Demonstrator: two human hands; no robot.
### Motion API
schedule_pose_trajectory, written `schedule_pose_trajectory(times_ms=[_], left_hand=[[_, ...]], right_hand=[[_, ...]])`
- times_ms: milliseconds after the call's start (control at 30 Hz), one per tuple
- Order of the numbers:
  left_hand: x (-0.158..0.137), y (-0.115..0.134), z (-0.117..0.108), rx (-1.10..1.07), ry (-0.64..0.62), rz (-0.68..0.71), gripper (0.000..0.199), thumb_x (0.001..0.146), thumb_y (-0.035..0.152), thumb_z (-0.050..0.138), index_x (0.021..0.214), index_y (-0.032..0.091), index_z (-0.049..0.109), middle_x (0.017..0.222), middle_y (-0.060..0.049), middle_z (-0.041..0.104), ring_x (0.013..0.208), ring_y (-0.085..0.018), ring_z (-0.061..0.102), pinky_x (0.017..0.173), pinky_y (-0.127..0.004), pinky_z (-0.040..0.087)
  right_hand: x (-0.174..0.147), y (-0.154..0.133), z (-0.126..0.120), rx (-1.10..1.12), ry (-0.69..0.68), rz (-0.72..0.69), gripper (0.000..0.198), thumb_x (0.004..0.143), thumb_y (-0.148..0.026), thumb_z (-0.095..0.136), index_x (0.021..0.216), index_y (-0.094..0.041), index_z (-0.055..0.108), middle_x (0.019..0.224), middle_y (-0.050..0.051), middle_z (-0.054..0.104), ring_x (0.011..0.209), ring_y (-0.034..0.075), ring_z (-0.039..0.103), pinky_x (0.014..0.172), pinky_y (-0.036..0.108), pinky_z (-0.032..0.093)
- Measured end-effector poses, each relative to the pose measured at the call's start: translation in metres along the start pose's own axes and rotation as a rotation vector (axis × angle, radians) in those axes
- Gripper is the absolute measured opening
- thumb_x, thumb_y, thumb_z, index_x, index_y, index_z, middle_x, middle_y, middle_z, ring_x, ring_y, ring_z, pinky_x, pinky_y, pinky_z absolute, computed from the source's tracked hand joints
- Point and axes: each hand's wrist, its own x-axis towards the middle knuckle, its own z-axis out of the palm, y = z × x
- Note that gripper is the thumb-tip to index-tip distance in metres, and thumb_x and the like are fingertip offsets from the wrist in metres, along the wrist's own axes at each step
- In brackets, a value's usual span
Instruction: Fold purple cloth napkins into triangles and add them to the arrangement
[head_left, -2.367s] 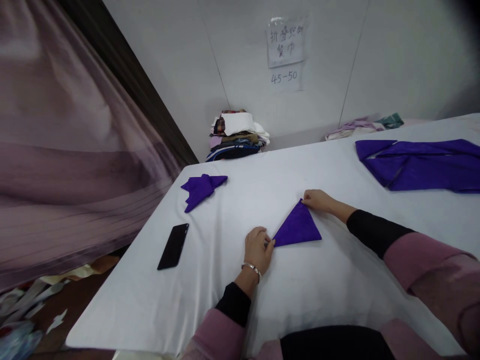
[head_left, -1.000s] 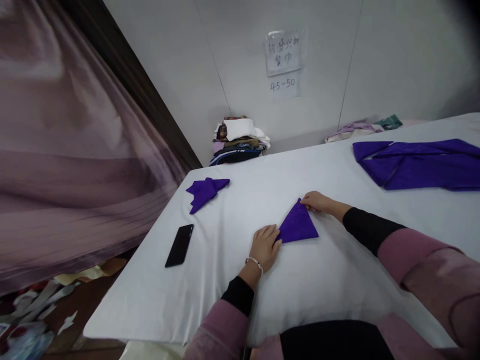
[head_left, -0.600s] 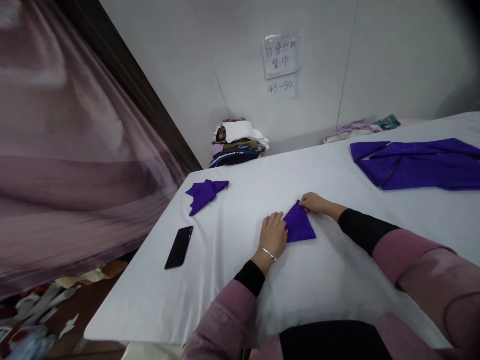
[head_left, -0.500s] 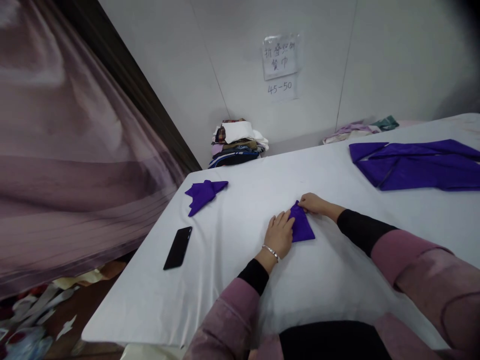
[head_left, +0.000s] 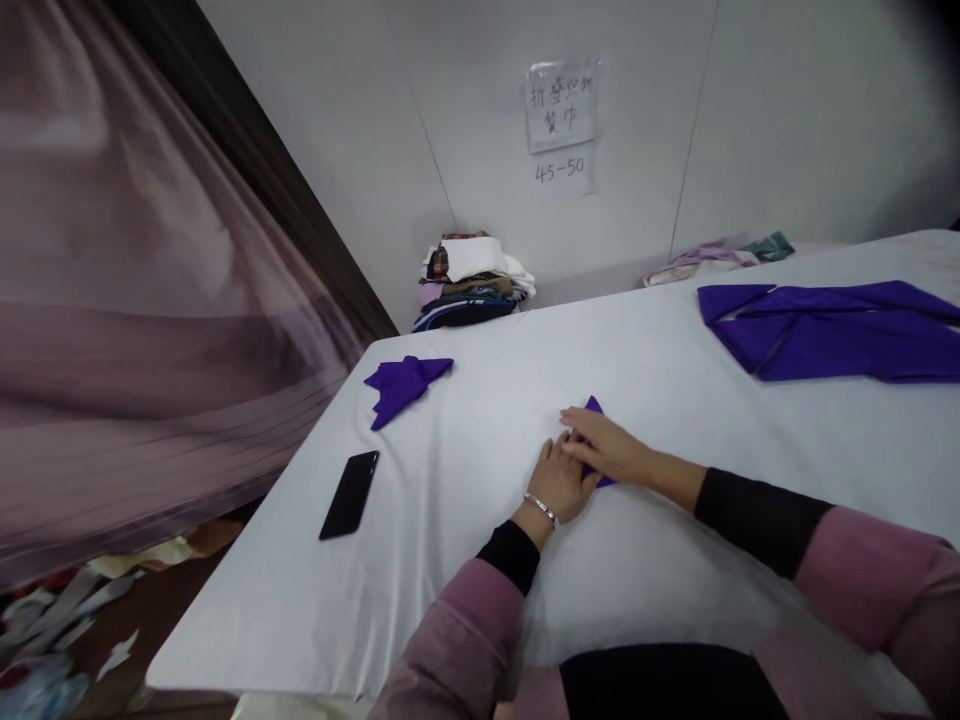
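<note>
A small folded purple napkin [head_left: 593, 404] lies on the white-covered table in front of me, mostly hidden under my hands. My left hand [head_left: 559, 485], with a silver bracelet at the wrist, rests on its left side with fingers stretched out. Across the napkin lies my right hand [head_left: 613, 450], palm down and fingers extended, its fingertips reaching over those of the left hand. Only the napkin's top point and a bit of its lower edge show.
Another folded purple napkin [head_left: 407, 385] lies at the left, with a black phone [head_left: 349, 495] nearer me. Larger purple cloth [head_left: 832, 335] spreads at the right. Piled fabrics [head_left: 472, 285] stand by the wall, under a paper sign [head_left: 561, 108]. A pinkish curtain [head_left: 150, 300] hangs at left.
My right hand has moved left and down from the napkin's top corner and now lies flat over it. The left hand stays nearly in place; less of the napkin shows.
</note>
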Motion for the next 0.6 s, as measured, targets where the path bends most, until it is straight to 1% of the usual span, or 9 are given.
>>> schedule_pose_trajectory(times_ms=[33,67,100,167,267,400,500,600], left_hand=[[0.000,0.001,0.000,0.003,0.009,0.010,0.055,0.090,0.038,0.041,0.140,0.018,0.033,0.145,-0.010,0.037,0.135,-0.029,0.027,0.110,-0.049,0.022],[0.000,0.001,-0.001,0.005,0.015,0.015,0.055,0.089,0.036,0.042,0.140,0.018,0.032,0.145,-0.010,0.037,0.135,-0.029,0.026,0.110,-0.048,0.022],[0.000,0.002,-0.001,0.003,0.020,0.015,0.056,0.089,0.035,0.043,0.141,0.017,0.031,0.145,-0.010,0.036,0.135,-0.029,0.025,0.110,-0.048,0.022],[0.000,0.002,0.000,-0.013,0.028,0.006,0.058,0.089,0.036,0.043,0.142,0.018,0.028,0.147,-0.010,0.033,0.136,-0.029,0.023,0.110,-0.049,0.023],[0.001,0.000,0.002,-0.033,0.020,-0.008,0.061,0.089,0.043,0.042,0.143,0.020,0.026,0.148,-0.010,0.030,0.137,-0.028,0.022,0.109,-0.050,0.024],[0.000,-0.001,0.004,-0.033,-0.012,-0.022,0.057,0.091,0.045,0.038,0.140,0.017,0.031,0.146,-0.011,0.036,0.137,-0.027,0.025,0.111,-0.050,0.021],[0.000,0.000,0.005,-0.027,-0.010,-0.022,0.057,0.091,0.045,0.038,0.139,0.017,0.031,0.145,-0.012,0.036,0.136,-0.028,0.027,0.110,-0.051,0.023],[0.000,0.000,0.005,0.001,-0.020,-0.019,0.056,0.091,0.046,0.037,0.139,0.016,0.032,0.145,-0.013,0.037,0.135,-0.028,0.028,0.109,-0.051,0.024]], right_hand=[[-0.004,-0.005,0.006,0.004,-0.050,-0.072,0.056,0.089,-0.050,0.041,0.134,-0.018,0.045,0.143,0.012,0.040,0.133,0.027,0.032,0.107,0.045,0.024],[-0.007,-0.008,0.010,-0.007,-0.108,-0.100,0.062,0.089,-0.054,0.039,0.138,-0.016,0.041,0.147,0.013,0.033,0.136,0.028,0.024,0.109,0.047,0.019],[-0.008,-0.008,0.014,-0.026,-0.157,-0.097,0.068,0.088,-0.058,0.036,0.141,-0.015,0.037,0.149,0.014,0.028,0.138,0.029,0.019,0.111,0.048,0.015],[-0.006,-0.002,0.017,-0.064,-0.215,-0.047,0.074,0.088,-0.062,0.031,0.143,-0.012,0.032,0.150,0.016,0.023,0.139,0.029,0.014,0.111,0.048,0.011],[0.001,0.012,0.014,-0.099,-0.263,0.005,0.077,0.089,-0.064,0.026,0.144,-0.010,0.028,0.150,0.017,0.021,0.139,0.029,0.014,0.111,0.048,0.010],[0.011,0.028,0.010,-0.126,-0.290,-0.018,0.075,0.091,-0.060,0.022,0.144,-0.007,0.028,0.149,0.018,0.024,0.139,0.026,0.017,0.112,0.044,0.010],[0.018,0.039,0.008,-0.138,-0.276,-0.058,0.070,0.092,-0.058,0.023,0.144,-0.011,0.028,0.149,0.015,0.027,0.138,0.024,0.019,0.112,0.043,0.010],[0.024,0.049,0.007,-0.130,-0.267,-0.059,0.064,0.093,-0.056,0.024,0.145,-0.019,0.027,0.149,0.012,0.029,0.138,0.023,0.021,0.111,0.046,0.010]])
